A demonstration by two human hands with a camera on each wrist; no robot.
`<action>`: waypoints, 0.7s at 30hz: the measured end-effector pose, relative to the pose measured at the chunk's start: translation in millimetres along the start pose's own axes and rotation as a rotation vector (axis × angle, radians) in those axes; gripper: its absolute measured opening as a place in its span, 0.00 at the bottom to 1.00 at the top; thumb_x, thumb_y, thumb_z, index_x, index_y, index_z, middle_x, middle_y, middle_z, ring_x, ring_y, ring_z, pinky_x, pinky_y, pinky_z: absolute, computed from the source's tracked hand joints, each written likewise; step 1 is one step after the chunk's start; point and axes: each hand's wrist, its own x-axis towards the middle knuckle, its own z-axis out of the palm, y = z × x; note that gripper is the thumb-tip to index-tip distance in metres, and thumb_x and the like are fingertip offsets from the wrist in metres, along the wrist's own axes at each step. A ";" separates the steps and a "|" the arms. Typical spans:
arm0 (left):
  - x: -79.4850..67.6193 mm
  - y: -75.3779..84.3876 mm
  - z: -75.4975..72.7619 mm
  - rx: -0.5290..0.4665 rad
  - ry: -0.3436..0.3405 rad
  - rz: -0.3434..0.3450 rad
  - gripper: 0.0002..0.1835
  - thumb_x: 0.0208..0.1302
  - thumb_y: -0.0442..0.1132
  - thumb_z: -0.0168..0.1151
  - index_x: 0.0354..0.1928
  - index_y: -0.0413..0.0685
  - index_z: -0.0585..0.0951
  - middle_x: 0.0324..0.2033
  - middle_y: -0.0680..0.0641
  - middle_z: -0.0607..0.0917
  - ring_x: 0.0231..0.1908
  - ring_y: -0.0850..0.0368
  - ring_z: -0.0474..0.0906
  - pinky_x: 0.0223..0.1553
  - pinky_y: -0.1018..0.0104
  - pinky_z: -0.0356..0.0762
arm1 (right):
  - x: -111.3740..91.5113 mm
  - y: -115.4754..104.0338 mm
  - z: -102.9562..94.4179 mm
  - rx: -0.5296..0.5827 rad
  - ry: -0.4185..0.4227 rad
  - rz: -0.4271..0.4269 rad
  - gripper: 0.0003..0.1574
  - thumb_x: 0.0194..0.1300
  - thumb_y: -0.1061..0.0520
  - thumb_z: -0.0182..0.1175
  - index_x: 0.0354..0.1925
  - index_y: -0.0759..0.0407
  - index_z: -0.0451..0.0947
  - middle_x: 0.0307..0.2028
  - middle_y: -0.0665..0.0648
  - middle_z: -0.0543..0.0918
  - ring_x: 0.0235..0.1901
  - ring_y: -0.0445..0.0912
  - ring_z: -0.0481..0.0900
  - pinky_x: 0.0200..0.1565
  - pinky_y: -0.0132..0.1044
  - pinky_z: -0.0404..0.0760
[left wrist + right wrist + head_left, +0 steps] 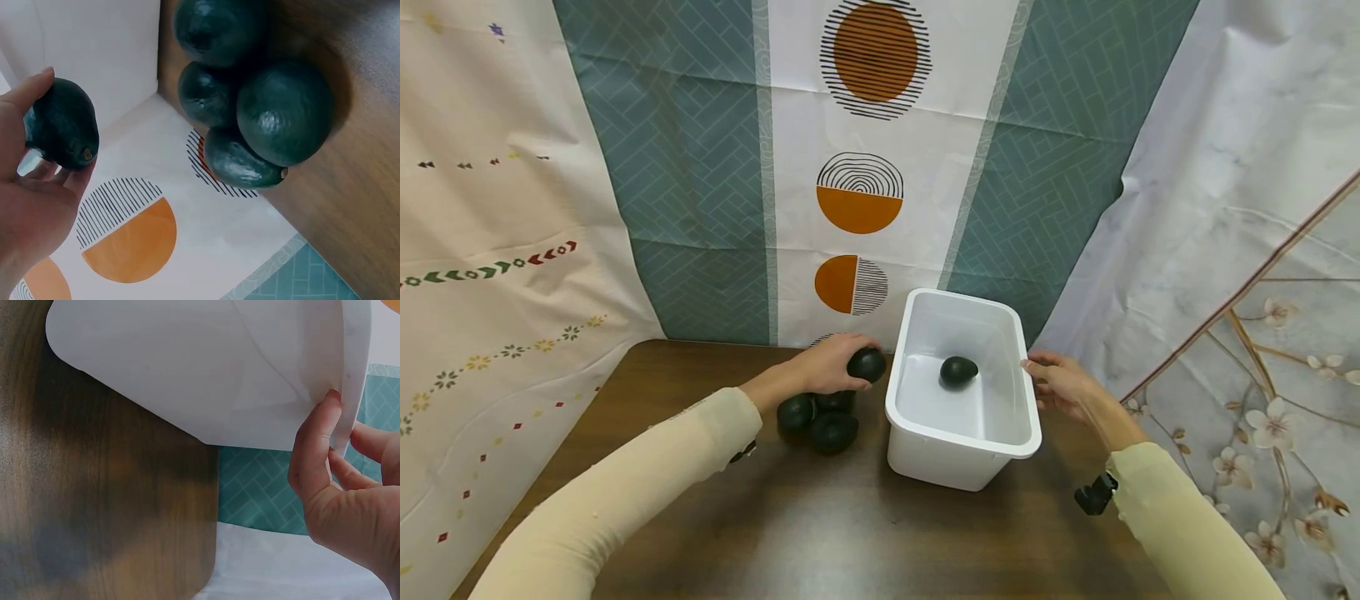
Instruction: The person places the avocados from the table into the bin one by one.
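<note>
My left hand (842, 362) holds a dark green avocado (867, 364), its fingers and thumb around it, just left of the white plastic bin (925, 454). In the left wrist view the held avocado (65, 125) hangs clear of the table, its stem end showing. Below that hand, several more avocados (833, 433) lie in a tight cluster, partly hidden by it in the head view. One avocado (958, 372) rests on the bin's floor. With fingers and thumb on either side of the rim, my right hand (1063, 383) grips the bin's right edge.
Everything stands on a brown wooden table (820, 533). A patterned cloth (692, 167) hangs close behind the bin. Light cloths with prints drape along the left and right sides. A dark strap (1096, 493) sits at the right wrist.
</note>
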 end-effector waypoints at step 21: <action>-1.3 4.0 -14.9 -0.023 0.017 0.011 0.35 0.65 0.49 0.77 0.71 0.49 0.75 0.64 0.45 0.80 0.59 0.49 0.78 0.63 0.51 0.78 | 1.3 0.8 0.2 0.009 -0.006 -0.002 0.35 0.85 0.52 0.52 0.77 0.71 0.56 0.41 0.49 0.84 0.38 0.41 0.84 0.38 0.38 0.86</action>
